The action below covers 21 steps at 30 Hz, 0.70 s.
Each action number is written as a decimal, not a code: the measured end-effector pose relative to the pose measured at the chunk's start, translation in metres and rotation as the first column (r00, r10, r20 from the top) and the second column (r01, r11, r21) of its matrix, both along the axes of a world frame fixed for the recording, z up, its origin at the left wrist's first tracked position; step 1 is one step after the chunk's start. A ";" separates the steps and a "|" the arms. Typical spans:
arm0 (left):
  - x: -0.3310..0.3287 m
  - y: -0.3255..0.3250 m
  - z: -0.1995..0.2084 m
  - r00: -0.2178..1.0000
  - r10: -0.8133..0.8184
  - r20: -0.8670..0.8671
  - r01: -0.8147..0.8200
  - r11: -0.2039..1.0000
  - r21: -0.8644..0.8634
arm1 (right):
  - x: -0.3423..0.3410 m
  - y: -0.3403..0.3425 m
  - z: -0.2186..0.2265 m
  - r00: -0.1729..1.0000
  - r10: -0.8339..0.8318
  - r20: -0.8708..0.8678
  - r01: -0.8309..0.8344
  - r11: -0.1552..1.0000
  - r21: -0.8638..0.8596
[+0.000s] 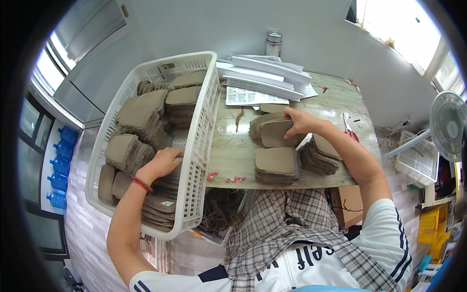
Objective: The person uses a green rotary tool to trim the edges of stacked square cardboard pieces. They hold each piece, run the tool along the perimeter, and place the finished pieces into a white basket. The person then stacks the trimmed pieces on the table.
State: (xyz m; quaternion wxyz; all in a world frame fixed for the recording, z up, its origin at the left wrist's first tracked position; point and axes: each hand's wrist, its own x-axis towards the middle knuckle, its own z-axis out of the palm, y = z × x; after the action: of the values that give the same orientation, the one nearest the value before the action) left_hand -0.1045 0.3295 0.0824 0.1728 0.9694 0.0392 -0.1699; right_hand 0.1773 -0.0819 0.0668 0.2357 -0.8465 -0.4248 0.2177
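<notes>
A white plastic basket [210,102] stands at the left, holding several stacks of grey-brown, flat pads with rounded corners [141,108]. My left hand [163,163] reaches into it, its fingers closed over the far end of a stack of pads [163,207]; the fingertips are partly hidden. On the table, my right hand [304,122] grips a stack of the same pads [276,132], thumb on the front face and fingers over the top. Nearer me sits another pad stack [276,163], with a tilted one [321,155] to its right, under my right forearm.
White papers [265,78] are piled at the back of the wooden table [226,146], before a lidded bottle [274,44]. Red-handled scissors [349,129] lie at the right. A white fan [447,126] stands beyond the table's right side. Red scraps [236,179] lie by the front edge.
</notes>
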 end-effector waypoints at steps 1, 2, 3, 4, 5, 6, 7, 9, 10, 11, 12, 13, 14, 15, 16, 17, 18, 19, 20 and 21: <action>0.003 -0.003 0.002 1.000 -0.011 0.002 0.011 1.000 0.006 | 0.000 -0.002 0.004 1.000 -0.011 0.028 0.011 1.000 0.020; 0.003 -0.005 0.004 1.000 -0.014 0.002 0.014 1.000 0.012 | -0.002 0.001 0.014 0.998 -0.014 0.053 0.012 0.999 0.041; 0.002 -0.005 0.005 1.000 -0.017 0.001 0.017 1.000 0.019 | -0.003 0.003 0.023 0.997 -0.018 0.079 0.013 0.998 0.062; 0.000 -0.002 0.002 1.000 -0.014 0.021 0.014 1.000 0.008 | -0.009 0.009 0.036 0.995 -0.036 0.092 0.026 0.994 0.109; -0.002 -0.001 0.003 1.000 -0.011 0.020 0.010 1.000 0.010 | -0.020 0.018 0.047 0.989 -0.052 0.136 0.027 0.984 0.177; -0.004 0.000 0.003 1.000 -0.006 0.018 0.006 1.000 0.013 | -0.031 0.031 0.058 0.989 -0.021 0.145 -0.012 0.974 0.226; -0.003 -0.001 0.004 1.000 -0.011 0.021 0.010 1.000 0.014 | -0.042 0.042 0.066 0.987 0.000 0.158 -0.043 0.961 0.272; -0.004 -0.003 0.006 0.999 -0.008 0.045 0.007 1.000 0.021 | -0.061 0.066 0.066 0.946 0.155 0.285 -0.238 0.928 0.287; -0.004 -0.004 0.007 0.999 -0.008 0.049 0.007 1.000 0.019 | -0.068 0.079 0.058 0.886 0.233 0.401 -0.354 0.899 0.259; -0.004 -0.007 0.009 0.999 -0.010 0.050 0.009 1.000 0.017 | -0.075 0.092 0.049 0.845 0.290 0.449 -0.424 0.875 0.232; -0.003 -0.010 0.012 0.998 -0.002 0.057 0.001 1.000 0.006 | -0.081 0.105 0.037 0.824 0.350 0.446 -0.471 0.860 0.195; -0.004 -0.010 0.012 0.999 -0.005 0.049 0.004 1.000 0.015 | -0.085 0.115 0.021 0.799 0.412 0.439 -0.520 0.839 0.160; -0.002 -0.011 0.013 0.999 -0.015 0.041 0.014 1.000 0.024 | -0.088 0.121 0.003 0.802 0.443 0.400 -0.508 0.859 0.067; 0.003 -0.012 0.013 0.999 -0.031 0.036 0.030 0.999 0.031 | -0.087 0.123 -0.016 0.809 0.465 0.360 -0.489 0.872 -0.030; 0.001 -0.013 0.013 0.998 -0.036 0.059 0.036 0.999 0.011 | -0.089 0.127 -0.021 0.795 0.493 0.353 -0.496 0.864 -0.089; -0.001 -0.014 0.014 0.997 -0.046 0.068 0.044 0.999 0.025 | -0.087 0.127 -0.025 0.805 0.473 0.357 -0.484 0.873 -0.065; -0.002 -0.015 0.016 0.995 -0.057 0.077 0.054 0.998 0.040 | -0.085 0.127 -0.028 0.816 0.452 0.360 -0.471 0.881 -0.041; -0.004 -0.014 0.015 0.994 -0.066 0.087 0.061 0.997 0.050 | -0.085 0.127 -0.026 0.825 0.434 0.362 -0.459 0.888 -0.021; -0.005 -0.012 0.013 0.996 -0.052 0.066 0.049 0.998 0.046 | -0.084 0.129 -0.024 0.849 0.421 0.321 -0.439 0.898 -0.018; -0.008 -0.009 0.008 0.997 -0.042 0.072 0.038 0.998 0.050 | -0.083 0.131 -0.025 0.857 0.412 0.310 -0.433 0.901 -0.001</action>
State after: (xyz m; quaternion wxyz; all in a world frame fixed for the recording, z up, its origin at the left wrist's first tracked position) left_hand -0.1127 0.3208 0.0906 0.1474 0.9794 0.0175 -0.1369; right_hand 0.0939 0.0489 0.0420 0.1432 -0.7471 -0.6385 0.1172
